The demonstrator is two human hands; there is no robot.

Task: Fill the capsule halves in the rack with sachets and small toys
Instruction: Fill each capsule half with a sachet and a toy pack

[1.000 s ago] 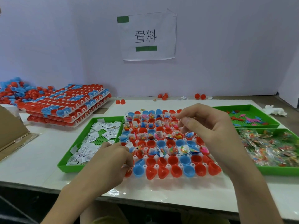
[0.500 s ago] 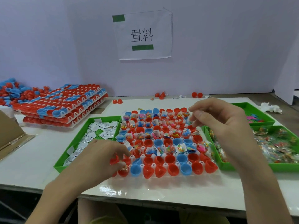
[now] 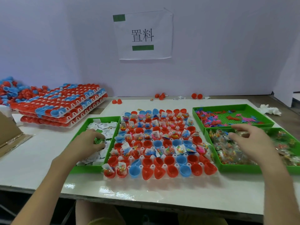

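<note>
A white rack (image 3: 189,164) of red and blue capsule halves sits at the table's centre. Its back rows hold sachets and small toys; most front-row halves (image 3: 169,160) are bare. My left hand (image 3: 86,144) reaches into the left green tray (image 3: 90,168), fingers loosely curled over the white sachets (image 3: 106,128), with a gap between thumb and forefinger. My right hand (image 3: 250,142) hovers with spread fingers over the clear bead packets (image 3: 228,151) in the near right tray (image 3: 215,154). Coloured plastic toys (image 3: 211,118) lie in the far right tray (image 3: 197,118).
Stacked racks of capsule halves (image 3: 61,104) stand at the back left beside a loose pile (image 3: 9,90). A cardboard flap (image 3: 8,135) lies at the left edge. Loose halves (image 3: 116,101) and crumpled tissue (image 3: 269,109) lie near the wall, under a paper sign (image 3: 142,35).
My left hand left the rack's front left corner and moved left into the sachet tray. My right hand swung right from above the rack to the packet tray and spread its fingers.
</note>
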